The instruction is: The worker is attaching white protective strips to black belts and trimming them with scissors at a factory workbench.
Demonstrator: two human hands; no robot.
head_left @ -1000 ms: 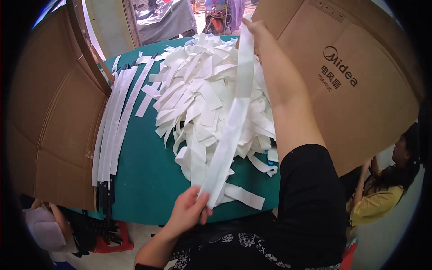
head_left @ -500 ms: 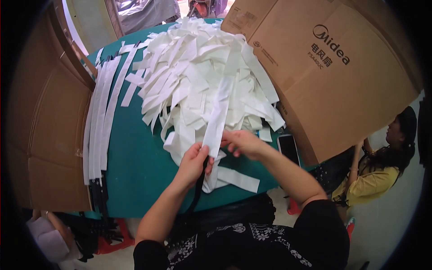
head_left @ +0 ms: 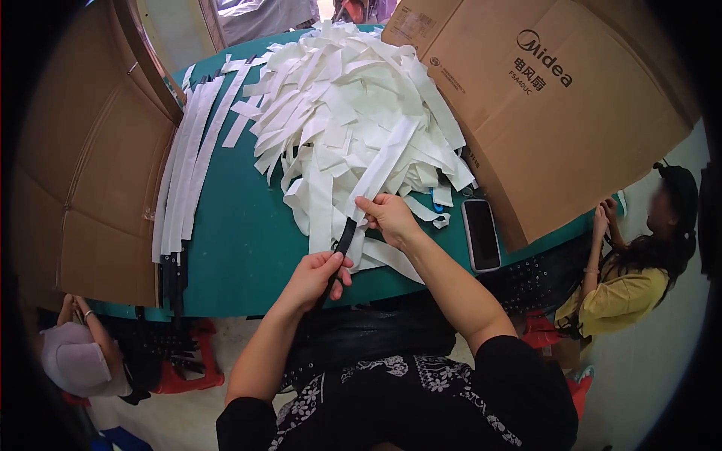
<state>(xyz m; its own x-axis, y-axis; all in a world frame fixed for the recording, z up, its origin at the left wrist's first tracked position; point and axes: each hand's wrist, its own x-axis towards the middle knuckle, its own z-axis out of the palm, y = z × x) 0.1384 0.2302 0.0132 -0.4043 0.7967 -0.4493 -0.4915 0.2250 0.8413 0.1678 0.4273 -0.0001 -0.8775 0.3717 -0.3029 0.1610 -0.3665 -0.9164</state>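
Note:
My left hand (head_left: 312, 282) is closed on a black strap (head_left: 347, 237), which runs up between my hands, its upper end meeting a long white fabric strip (head_left: 383, 165). Just above, my right hand (head_left: 392, 220) pinches the strip's lower end between thumb and fingers. Whether the strap's tip sits inside the strip I cannot make out. Behind them rises a large loose pile of white strips (head_left: 338, 90) on the green table (head_left: 248, 248). To the left lie several long white strips (head_left: 197, 150) side by side, with black ends (head_left: 171, 282) sticking out toward the near edge.
A big cardboard box (head_left: 511, 150) covers the right side, another cardboard panel (head_left: 105, 180) the left. A phone (head_left: 482, 234) lies right of my right hand. People sit at the right (head_left: 620, 289) and lower left (head_left: 79, 361). Black material (head_left: 376, 334) hangs below the table edge.
My right hand has closed on the white strip's lower end. My left hand has shifted down from the strip to the black strap, more of which now shows. The view has shifted slightly.

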